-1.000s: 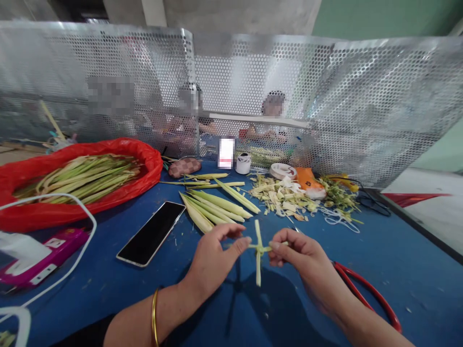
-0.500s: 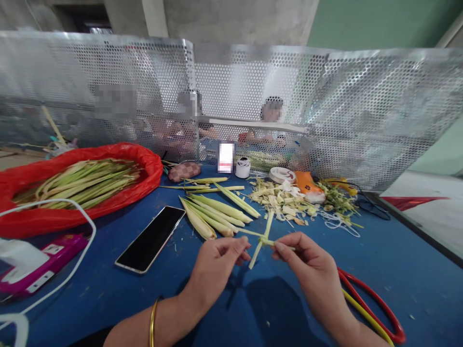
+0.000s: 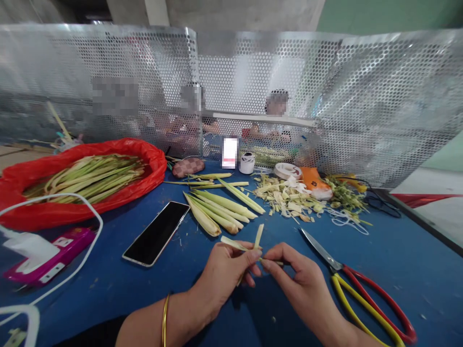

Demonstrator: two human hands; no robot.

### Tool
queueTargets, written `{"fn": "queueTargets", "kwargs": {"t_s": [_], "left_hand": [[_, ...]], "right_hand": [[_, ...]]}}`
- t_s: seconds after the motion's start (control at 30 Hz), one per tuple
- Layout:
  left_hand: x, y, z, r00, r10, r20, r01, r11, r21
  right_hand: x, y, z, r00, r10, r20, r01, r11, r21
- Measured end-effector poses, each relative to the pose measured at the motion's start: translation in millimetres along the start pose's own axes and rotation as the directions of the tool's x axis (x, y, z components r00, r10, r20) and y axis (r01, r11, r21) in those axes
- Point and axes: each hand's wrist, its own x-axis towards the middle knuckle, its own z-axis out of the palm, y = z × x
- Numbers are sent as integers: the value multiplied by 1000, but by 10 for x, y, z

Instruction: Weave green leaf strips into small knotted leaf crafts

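Pale green leaf strips point(image 3: 259, 235), crossed over one another, are held low above the blue table. My left hand point(image 3: 228, 270) pinches them at the crossing between thumb and fingers, which hides the knot. My right hand point(image 3: 294, 274), fingers closed, grips one strip's end just right of the crossing; the two hands nearly touch. Beyond my hands lies a fan of green husk leaves point(image 3: 220, 212), with a few narrower leaves behind it. Scissors point(image 3: 342, 270) with one red and one yellow handle rest beside my right hand, blades pointing away.
To the left are a phone point(image 3: 156, 234), a magenta power strip point(image 3: 70, 246) with a white cable, and a red bag point(image 3: 144, 185) of long leaves. Leaf scraps point(image 3: 282, 195), a tape roll point(image 3: 287, 170) and white string point(image 3: 347, 221) lie right. A perforated metal screen point(image 3: 249, 72) stands behind; people sit beyond.
My left hand has closed on the crossing of the strips, where before it was just left of it. Both hands are closer together, and the scissors' blades now show.
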Motion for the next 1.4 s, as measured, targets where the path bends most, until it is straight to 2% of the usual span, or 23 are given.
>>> {"fn": "queueTargets", "kwargs": {"t_s": [0.1,0.27,0.37,0.43,0.5,0.6,0.67,0.73,0.83,0.9,1.0,1.13,1.27,1.33,1.4], "left_hand": [[27,1,-2,999,12,-46,-11,1000,21],[68,-5,-27,999,11,-39,-7,995,95],[38,-1,-34,995,-41,86,29,990,140],[-8,1,-24,969,-85,230,48,986,160],[-62,2,-2,935,-132,329,71,979,191],[-131,-2,39,913,-157,376,28,945,325],[-154,-17,56,913,-132,386,-52,900,432],[-154,-43,59,918,-119,378,-84,874,479],[-129,-69,43,937,-101,334,-59,897,437],[-110,-59,25,953,-56,298,-76,907,415],[-94,-13,12,971,-27,237,-76,908,413],[-85,17,15,986,-71,152,27,961,274],[-76,-23,11,980,-50,193,47,999,22],[-77,-38,12,978,-47,205,61,996,-62],[-81,-34,17,980,-50,193,72,991,-110]], "right_hand": [[-35,21,14,999,-42,15,43,996,-84],[-19,-4,-42,991,-117,69,126,982,-144],[21,-34,-170,961,-278,-12,268,937,-226],[39,-58,-255,927,-364,-87,320,892,-319],[45,-97,-297,910,-403,-101,336,858,-388],[34,-192,-247,923,-384,-8,356,864,-356],[22,-256,-171,940,-336,64,340,896,-285],[8,-294,-110,955,-283,92,297,926,-232],[-10,-293,-107,968,-248,47,252,945,-208],[-13,-280,-154,956,-292,3,284,928,-243],[-8,-285,-224,916,-400,-8,374,862,-342],[-38,-311,-221,842,-539,24,477,722,-501],[-118,-269,-137,744,-666,45,525,542,-656],[-142,-236,-101,724,-688,55,529,501,-685],[-142,-217,-84,721,-692,45,523,500,-690]]}}
